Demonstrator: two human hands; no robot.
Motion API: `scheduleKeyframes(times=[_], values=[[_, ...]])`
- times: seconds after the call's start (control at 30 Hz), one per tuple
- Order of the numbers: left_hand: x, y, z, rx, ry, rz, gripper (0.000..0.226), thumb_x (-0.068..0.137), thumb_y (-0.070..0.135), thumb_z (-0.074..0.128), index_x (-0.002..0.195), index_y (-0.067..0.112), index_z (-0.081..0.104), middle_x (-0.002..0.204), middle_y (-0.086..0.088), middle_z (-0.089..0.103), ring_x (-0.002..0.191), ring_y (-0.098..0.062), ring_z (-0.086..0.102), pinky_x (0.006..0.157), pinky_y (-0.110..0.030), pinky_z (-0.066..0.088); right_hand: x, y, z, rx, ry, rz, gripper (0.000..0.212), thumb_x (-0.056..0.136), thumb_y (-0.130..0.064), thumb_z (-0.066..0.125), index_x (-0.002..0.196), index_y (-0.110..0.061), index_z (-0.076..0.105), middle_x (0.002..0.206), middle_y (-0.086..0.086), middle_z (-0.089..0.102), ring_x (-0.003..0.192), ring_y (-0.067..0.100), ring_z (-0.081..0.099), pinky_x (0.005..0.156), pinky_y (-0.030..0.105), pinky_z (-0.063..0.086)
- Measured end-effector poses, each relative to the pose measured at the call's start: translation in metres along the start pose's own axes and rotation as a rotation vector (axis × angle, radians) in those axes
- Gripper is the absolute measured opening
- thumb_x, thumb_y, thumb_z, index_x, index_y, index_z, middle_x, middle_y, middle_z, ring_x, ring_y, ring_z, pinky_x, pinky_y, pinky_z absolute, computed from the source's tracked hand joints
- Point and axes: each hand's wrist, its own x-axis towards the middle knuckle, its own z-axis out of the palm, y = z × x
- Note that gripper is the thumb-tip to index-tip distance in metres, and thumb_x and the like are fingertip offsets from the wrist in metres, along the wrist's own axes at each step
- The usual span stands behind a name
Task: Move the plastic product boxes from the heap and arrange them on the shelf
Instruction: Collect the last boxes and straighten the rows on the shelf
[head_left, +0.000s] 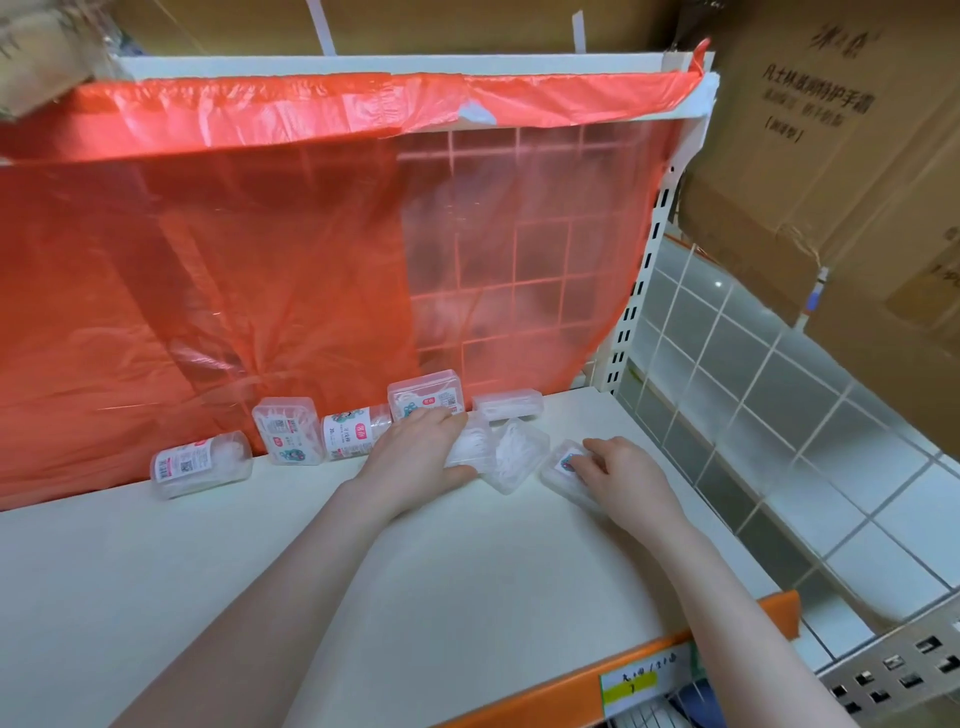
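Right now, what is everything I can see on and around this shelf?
Plastic boxes: seven or so, clear with white contents, along the back of the shelf and under the hands.
Shelf: one, cream, orange front edge.
Plastic sheet: one, red, hanging behind the shelf.
Cardboard cartons: several, brown, above and right.
Tiled floor: grey-white, right.
Left hand: grips a clear box.
Right hand: rests on a flat box.

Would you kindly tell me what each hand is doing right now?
Left hand: grips a clear plastic box of white floss picks on the white shelf.
Right hand: fingers curled on a flat clear plastic box with a sticker.
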Motion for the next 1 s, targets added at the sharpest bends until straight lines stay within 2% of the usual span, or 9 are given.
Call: scheduleKeyframes(times=[0.07,0.13,0.2,0.3,0.53,0.63,0.8,0.9,1.0], values=[[0.001,0.0,-0.001,-0.015,-0.008,-0.012,0.067,0.084,0.05,0.058,0.141,0.021,0.037,0.135,0.001,0.044,0.125,-0.02,0.039,0.097,-0.035,0.037,-0.002,-0.002,-0.001,-0.019,-0.042,-0.007,0.034,0.085,-0.044,0.056,0.066,-0.02,0.041,0.076,-0.002,0.043,0.078,0.021,0.045,0.057,0.03,0.03],[0.002,0.0,-0.002,-0.031,-0.024,-0.03,0.068,0.083,0.05,0.06,0.14,0.021,0.037,0.135,0.001,0.044,0.126,-0.02,0.038,0.096,-0.036,0.037,-0.004,-0.003,-0.003,-0.107,-0.091,-0.034,0.032,0.079,-0.048,0.061,0.078,-0.02,0.045,0.081,-0.004,0.042,0.084,0.018,0.046,0.062,0.03,0.031],[0.003,0.002,-0.003,-0.047,-0.041,-0.051,0.07,0.082,0.049,0.061,0.141,0.021,0.037,0.137,0.001,0.043,0.127,-0.02,0.038,0.098,-0.037,0.037,-0.003,-0.004,-0.003,-0.154,-0.11,-0.054,0.03,0.077,-0.042,0.063,0.084,-0.02,0.044,0.083,-0.004,0.04,0.089,0.02,0.046,0.064,0.029,0.031],[0.003,0.005,-0.005,-0.047,-0.052,-0.069,0.071,0.08,0.047,0.064,0.14,0.021,0.038,0.139,0.0,0.044,0.127,-0.022,0.039,0.098,-0.036,0.036,-0.004,-0.007,-0.003,-0.159,-0.101,-0.052,0.027,0.077,-0.035,0.061,0.083,-0.019,0.04,0.083,-0.003,0.038,0.085,0.019,0.042,0.063,0.029,0.031],[-0.015,0.017,-0.011,-0.037,-0.027,-0.102,0.066,0.075,0.047,0.067,0.132,0.021,0.043,0.131,0.0,0.05,0.121,-0.021,0.045,0.089,-0.031,0.038,-0.014,-0.006,-0.006,-0.162,-0.066,-0.059,0.024,0.073,-0.029,0.06,0.079,-0.019,0.039,0.082,-0.002,0.041,0.08,0.019,0.041,0.058,0.029,0.028],[-0.034,0.02,-0.013,-0.059,0.029,-0.138,0.069,0.076,0.05,0.066,0.135,0.023,0.04,0.135,0.002,0.047,0.124,-0.018,0.041,0.093,-0.031,0.038,-0.019,0.0,-0.01,-0.154,-0.047,-0.085,0.023,0.072,-0.028,0.06,0.08,-0.019,0.04,0.081,-0.003,0.04,0.08,0.019,0.042,0.054,0.027,0.026],[-0.069,0.021,-0.013,-0.072,0.063,-0.225,0.072,0.078,0.05,0.065,0.139,0.026,0.036,0.138,0.006,0.044,0.127,-0.014,0.038,0.097,-0.028,0.036,-0.028,0.007,-0.014,-0.13,-0.059,-0.153,0.023,0.073,-0.03,0.061,0.088,-0.02,0.047,0.084,-0.004,0.044,0.085,0.02,0.048,0.057,0.028,0.029],[-0.092,0.018,-0.011,-0.077,0.044,-0.264,0.072,0.077,0.048,0.066,0.139,0.027,0.036,0.136,0.007,0.044,0.126,-0.013,0.038,0.097,-0.029,0.037,-0.036,0.002,-0.011,-0.118,-0.082,-0.195,0.03,0.074,-0.029,0.062,0.1,-0.019,0.051,0.09,-0.002,0.047,0.093,0.021,0.05,0.065,0.03,0.035],[-0.115,0.011,-0.011,-0.085,-0.001,-0.278,0.074,0.076,0.048,0.067,0.141,0.027,0.036,0.138,0.008,0.043,0.126,-0.013,0.039,0.098,-0.029,0.038,-0.05,-0.011,-0.004,-0.119,-0.122,-0.231,0.033,0.073,-0.03,0.062,0.102,-0.02,0.052,0.09,-0.003,0.046,0.094,0.02,0.05,0.066,0.029,0.034]])
